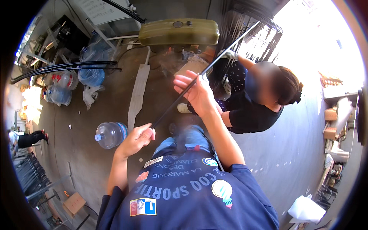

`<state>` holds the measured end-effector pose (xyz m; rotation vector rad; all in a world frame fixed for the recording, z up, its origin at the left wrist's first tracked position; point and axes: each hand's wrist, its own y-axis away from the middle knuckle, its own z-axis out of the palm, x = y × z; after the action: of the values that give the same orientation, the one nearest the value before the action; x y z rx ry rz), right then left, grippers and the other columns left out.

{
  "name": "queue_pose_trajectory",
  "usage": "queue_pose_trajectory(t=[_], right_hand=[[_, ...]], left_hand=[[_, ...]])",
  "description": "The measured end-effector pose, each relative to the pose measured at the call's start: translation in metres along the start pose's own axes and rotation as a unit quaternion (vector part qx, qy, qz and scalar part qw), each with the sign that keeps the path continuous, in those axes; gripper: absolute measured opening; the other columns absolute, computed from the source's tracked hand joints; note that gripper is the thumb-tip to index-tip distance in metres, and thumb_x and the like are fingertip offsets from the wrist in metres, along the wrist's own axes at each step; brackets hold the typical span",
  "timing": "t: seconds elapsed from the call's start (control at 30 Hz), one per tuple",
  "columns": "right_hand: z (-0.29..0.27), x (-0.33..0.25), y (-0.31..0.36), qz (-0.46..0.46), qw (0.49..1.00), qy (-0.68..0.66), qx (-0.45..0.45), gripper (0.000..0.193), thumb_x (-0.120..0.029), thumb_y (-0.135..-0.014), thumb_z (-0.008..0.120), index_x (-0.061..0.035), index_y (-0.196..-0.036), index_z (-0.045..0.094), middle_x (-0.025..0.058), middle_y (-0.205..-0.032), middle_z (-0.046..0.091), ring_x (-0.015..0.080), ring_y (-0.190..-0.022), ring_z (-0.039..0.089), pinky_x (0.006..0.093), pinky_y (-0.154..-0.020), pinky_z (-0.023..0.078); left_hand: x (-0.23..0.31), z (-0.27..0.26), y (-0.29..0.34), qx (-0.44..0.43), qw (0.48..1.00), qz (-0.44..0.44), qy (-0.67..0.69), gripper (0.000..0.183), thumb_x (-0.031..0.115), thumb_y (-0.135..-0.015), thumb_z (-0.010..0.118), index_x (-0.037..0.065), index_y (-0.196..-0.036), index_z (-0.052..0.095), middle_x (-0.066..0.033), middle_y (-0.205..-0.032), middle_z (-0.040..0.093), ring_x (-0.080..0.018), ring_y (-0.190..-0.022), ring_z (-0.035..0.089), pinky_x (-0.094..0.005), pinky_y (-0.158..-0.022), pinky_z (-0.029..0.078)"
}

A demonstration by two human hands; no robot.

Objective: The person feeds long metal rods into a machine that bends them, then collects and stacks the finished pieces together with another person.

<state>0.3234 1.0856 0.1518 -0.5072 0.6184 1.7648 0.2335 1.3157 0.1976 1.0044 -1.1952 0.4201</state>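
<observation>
With left hand (136, 141) closed round rod (214, 62) at seven o'clock, right hand (197, 92) spread against it, guide lightly.

Left hand (136, 141) gripping the near end of the dark rod (211, 65), which crosses the spread right hand (199, 96)! Person (255, 111) low alongside, clear bottle (110, 135) on the floor (84, 161), bagged bottles (91, 74) toward its far left corner.

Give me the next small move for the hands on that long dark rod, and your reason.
Probably curl the right hand more firmly around the rod: its fingers look extended rather than wrapped, while the left hand grips the near end and the far end stretches well beyond both hands.
</observation>
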Motion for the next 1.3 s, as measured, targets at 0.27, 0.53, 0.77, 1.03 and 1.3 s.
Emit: queue_pose_trajectory(t=[0.27, 0.53, 0.77, 1.03, 1.3], right_hand=[[-0.029, 0.053, -0.038, 0.063, 0.995, -0.070, 0.032, 0.009, -0.014, -0.092, 0.036, -0.0069, -0.088, 0.040, 0.0126, -0.078, 0.054, 0.0230, -0.064, 0.057, 0.0419, -0.068, 0.051], [-0.043, 0.058, -0.063, 0.207, 0.978, 0.017, 0.032, 0.010, -0.018, -0.093, 0.034, -0.0091, -0.088, 0.036, 0.0145, -0.081, 0.058, 0.0283, -0.077, 0.061, 0.0403, -0.070, 0.051], [-0.047, 0.062, -0.065, 0.282, 0.956, 0.081, 0.006, 0.019, -0.025, -0.094, 0.032, -0.0078, -0.087, 0.037, 0.0131, -0.082, 0.059, 0.0277, -0.080, 0.062, 0.0387, -0.071, 0.050], [-0.052, 0.068, -0.085, 0.226, 0.972, 0.030, 0.060, 0.026, -0.028, -0.094, 0.028, -0.0056, -0.085, 0.037, 0.0141, -0.075, 0.056, 0.0277, -0.069, 0.060, 0.0409, -0.070, 0.051], [-0.051, 0.069, -0.099, 0.234, 0.966, 0.035, 0.100, 0.021, -0.023, -0.094, 0.029, -0.0056, -0.083, 0.037, 0.0120, -0.069, 0.052, 0.0268, -0.065, 0.058, 0.0414, -0.069, 0.052]], left_hand=[[-0.027, 0.015, -0.011, 0.170, 0.981, -0.018, -0.094, 0.027, 0.025, -0.090, 0.044, 0.004, -0.102, 0.055, 0.0017, -0.058, 0.034, -0.0066, -0.054, 0.033, -0.0222, -0.050, 0.029], [-0.048, 0.017, -0.036, 0.297, 0.930, -0.050, -0.210, 0.028, 0.028, -0.089, 0.045, 0.002, -0.087, 0.055, -0.0077, -0.057, 0.046, -0.0162, -0.051, 0.043, -0.0289, -0.051, 0.035], [-0.059, 0.021, -0.059, 0.317, 0.916, -0.051, -0.239, 0.031, 0.030, -0.088, 0.045, 0.001, -0.078, 0.049, -0.0160, -0.062, 0.054, -0.0328, -0.057, 0.052, -0.0381, -0.053, 0.038], [-0.057, 0.014, -0.064, 0.312, 0.888, -0.134, -0.311, 0.041, 0.036, -0.088, 0.043, 0.000, -0.069, 0.041, -0.0204, -0.057, 0.048, -0.0407, -0.058, 0.047, -0.0426, -0.050, 0.036], [-0.067, 0.016, -0.062, 0.350, 0.871, -0.156, -0.308, 0.045, 0.040, -0.086, 0.044, 0.000, -0.066, 0.045, -0.0215, -0.059, 0.050, -0.0425, -0.060, 0.048, -0.0443, -0.051, 0.038]])
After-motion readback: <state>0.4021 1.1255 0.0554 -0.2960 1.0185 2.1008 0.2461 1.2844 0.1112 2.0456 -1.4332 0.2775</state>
